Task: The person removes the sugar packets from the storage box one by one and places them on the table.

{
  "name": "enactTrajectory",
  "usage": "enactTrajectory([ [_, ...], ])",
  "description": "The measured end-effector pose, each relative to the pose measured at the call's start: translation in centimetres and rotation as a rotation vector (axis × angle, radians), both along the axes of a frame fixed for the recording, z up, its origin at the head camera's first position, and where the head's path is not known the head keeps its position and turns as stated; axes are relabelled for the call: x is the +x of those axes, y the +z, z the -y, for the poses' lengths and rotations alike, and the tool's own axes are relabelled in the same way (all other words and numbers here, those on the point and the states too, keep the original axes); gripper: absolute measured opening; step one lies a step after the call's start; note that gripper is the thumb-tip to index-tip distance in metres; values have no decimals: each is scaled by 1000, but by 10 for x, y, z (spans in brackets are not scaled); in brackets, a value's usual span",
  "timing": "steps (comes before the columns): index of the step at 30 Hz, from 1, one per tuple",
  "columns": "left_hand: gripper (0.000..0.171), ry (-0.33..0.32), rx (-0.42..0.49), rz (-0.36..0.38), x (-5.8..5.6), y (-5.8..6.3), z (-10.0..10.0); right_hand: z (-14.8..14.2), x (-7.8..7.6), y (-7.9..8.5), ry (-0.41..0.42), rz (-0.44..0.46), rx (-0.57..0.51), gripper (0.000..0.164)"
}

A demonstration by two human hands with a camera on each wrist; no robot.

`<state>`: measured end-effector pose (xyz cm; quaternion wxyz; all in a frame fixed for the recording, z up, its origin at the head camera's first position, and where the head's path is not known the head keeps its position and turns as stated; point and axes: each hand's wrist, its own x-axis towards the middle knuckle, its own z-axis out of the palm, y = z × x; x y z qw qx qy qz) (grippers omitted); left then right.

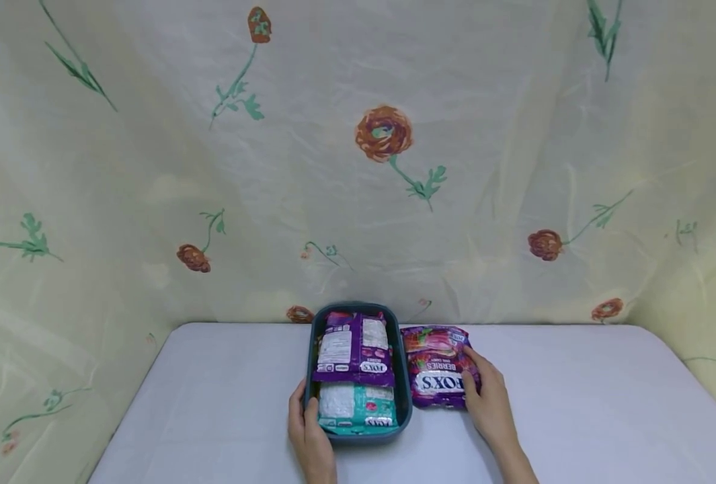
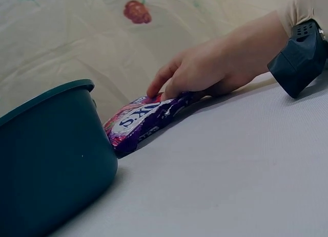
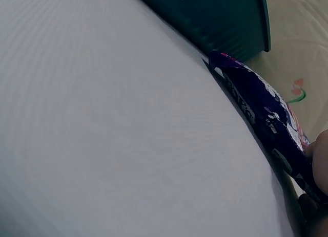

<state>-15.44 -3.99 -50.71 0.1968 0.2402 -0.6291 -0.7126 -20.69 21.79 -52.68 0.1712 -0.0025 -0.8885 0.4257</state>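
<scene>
A dark teal plastic tub (image 1: 403, 396) stands on the table, holding a purple candy bag (image 1: 339, 349) above a turquoise candy bag (image 1: 336, 401). My left hand (image 1: 314, 440) grips the tub's near left side, fingers along the outer wall and thumb at the rim. Right beside the tub lies another purple bag, printed FOX'S Berries (image 1: 433, 363). Its right edge is held by my right hand (image 1: 492, 402), with the thumb on top. In the left wrist view, this bag (image 2: 136, 122) lies against the tub (image 2: 56, 155); the right hand (image 2: 210, 70) bends over its far end.
A white-covered table (image 1: 224, 396) extends to both sides of the tub. Behind it hangs a pale curtain (image 1: 454, 269) with printed flowers, close to the tub's far end. A dark device (image 2: 300, 58) sits on the right wrist.
</scene>
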Motion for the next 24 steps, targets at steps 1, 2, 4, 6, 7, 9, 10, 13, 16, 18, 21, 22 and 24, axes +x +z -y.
enactTrajectory([
  [1, 39, -1, 1, -3, 0, 0, 0, 1, 0, 0, 3, 4, 6, 44],
  [2, 39, 0, 0, -5, 0, 0, 1, 1, 0, 0, 6, 7, 12, 44],
  [4, 39, 0, -4, -6, 0, -1, 1, 2, 0, 0, 8, 16, 20, 44],
  [6, 39, 5, -4, -6, 0, -1, 1, 3, -1, 0, 10, 27, 29, 44],
  [7, 39, 8, -4, -7, 0, -1, 1, 4, -1, 0, 9, 35, 35, 44],
  [9, 39, 10, 5, -7, 0, -2, 1, 4, -1, 0, 6, 52, 41, 44],
  [10, 39, 10, 10, -10, 0, -2, 1, 4, -1, 0, 5, 54, 44, 44],
  [13, 39, 7, 22, -6, 0, -2, 0, 4, -2, 1, 1, 66, 56, 44],
  [16, 39, 6, 21, 2, -1, -2, -1, 3, -2, 2, 1, 59, 62, 44],
  [18, 39, 7, 20, 7, -1, -1, -1, 3, -2, 2, 3, 58, 61, 43],
  [21, 40, 7, 18, 5, -1, -1, -1, 2, -1, 0, 7, 48, 43, 43],
  [22, 40, 7, 19, 2, -1, -1, -1, 2, 0, 0, 7, 52, 30, 44],
  [24, 40, 8, 13, -7, -1, -1, 0, 1, 1, -2, 7, 60, -3, 44],
])
